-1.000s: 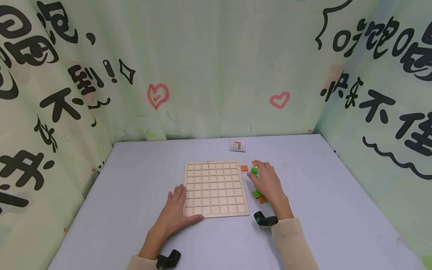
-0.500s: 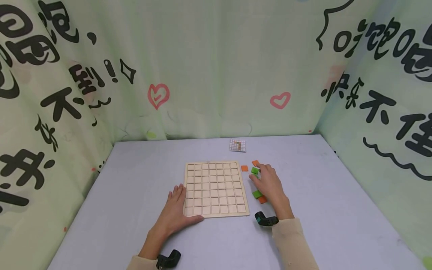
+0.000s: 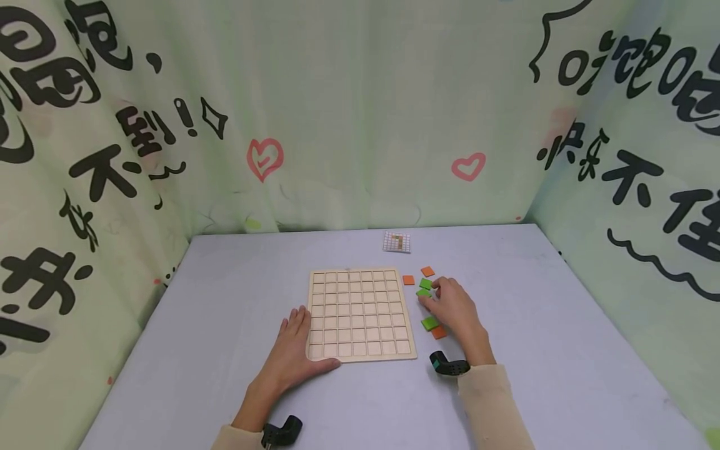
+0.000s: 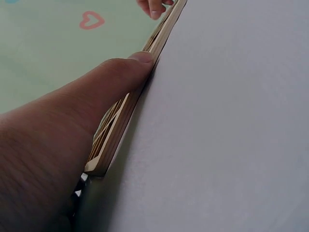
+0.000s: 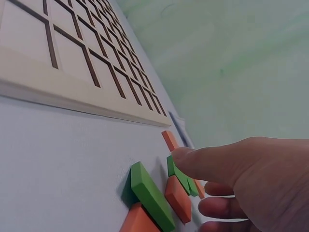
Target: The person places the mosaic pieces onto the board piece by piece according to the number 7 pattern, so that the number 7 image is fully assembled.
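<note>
A pale wooden grid board (image 3: 360,315) lies flat before me. My left hand (image 3: 292,344) rests at its lower left corner, fingers along the left side and thumb (image 4: 137,65) against the near edge. Right of the board, my right hand (image 3: 455,309) hovers over small square tiles, thumb and forefinger apart, with nothing seen between them. Nearest its fingertips are two green tiles (image 3: 424,284). An orange tile (image 5: 178,198) shows below the thumb in the right wrist view; the hand hides it from the head view.
Closer to me, another green tile (image 3: 430,323) touches an orange tile (image 3: 439,333). Two more orange tiles, one beside the board (image 3: 409,280), lie farther back. A small printed grid card (image 3: 397,242) is near the table's far edge. Printed curtains surround the table.
My right hand has drawn slightly back towards me and to the right, uncovering the far orange tile and more of the green ones. The left hand stays in place.
</note>
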Tool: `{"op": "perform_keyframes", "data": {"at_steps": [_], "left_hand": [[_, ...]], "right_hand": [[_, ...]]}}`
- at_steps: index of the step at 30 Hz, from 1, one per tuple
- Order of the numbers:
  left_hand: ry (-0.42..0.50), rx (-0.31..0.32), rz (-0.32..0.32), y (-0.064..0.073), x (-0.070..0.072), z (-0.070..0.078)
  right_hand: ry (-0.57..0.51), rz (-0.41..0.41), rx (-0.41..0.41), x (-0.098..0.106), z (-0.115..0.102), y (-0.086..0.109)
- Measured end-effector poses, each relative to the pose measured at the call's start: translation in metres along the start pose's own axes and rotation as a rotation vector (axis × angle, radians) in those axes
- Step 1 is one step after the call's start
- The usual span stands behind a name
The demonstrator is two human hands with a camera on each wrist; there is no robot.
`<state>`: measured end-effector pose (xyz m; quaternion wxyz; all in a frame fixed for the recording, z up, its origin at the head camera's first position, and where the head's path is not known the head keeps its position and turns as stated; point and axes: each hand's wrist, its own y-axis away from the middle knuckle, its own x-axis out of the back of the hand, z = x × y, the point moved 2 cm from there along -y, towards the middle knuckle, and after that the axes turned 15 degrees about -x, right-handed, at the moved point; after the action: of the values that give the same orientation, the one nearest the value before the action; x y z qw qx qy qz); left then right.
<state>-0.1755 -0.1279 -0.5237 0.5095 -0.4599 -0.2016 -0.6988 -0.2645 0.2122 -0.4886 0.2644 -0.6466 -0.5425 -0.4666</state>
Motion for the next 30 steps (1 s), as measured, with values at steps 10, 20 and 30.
{"op": "perform_keyframes", "data": {"at_steps": [10, 20, 30], "left_hand": [[-0.001, 0.002, 0.006, 0.0005, 0.0004, -0.0003], [-0.012, -0.002, 0.009, 0.0007, -0.0001, 0.0014], [-0.026, -0.008, 0.001, 0.0003, -0.0014, 0.0001]], "right_hand": [[0.01, -0.059, -0.007, 0.0028, 0.0038, 0.0013], [0.008, -0.085, 0.023, 0.0038, 0.0075, 0.0014], [-0.023, -0.104, 0.028, 0.0029, 0.0105, -0.0001]]}}
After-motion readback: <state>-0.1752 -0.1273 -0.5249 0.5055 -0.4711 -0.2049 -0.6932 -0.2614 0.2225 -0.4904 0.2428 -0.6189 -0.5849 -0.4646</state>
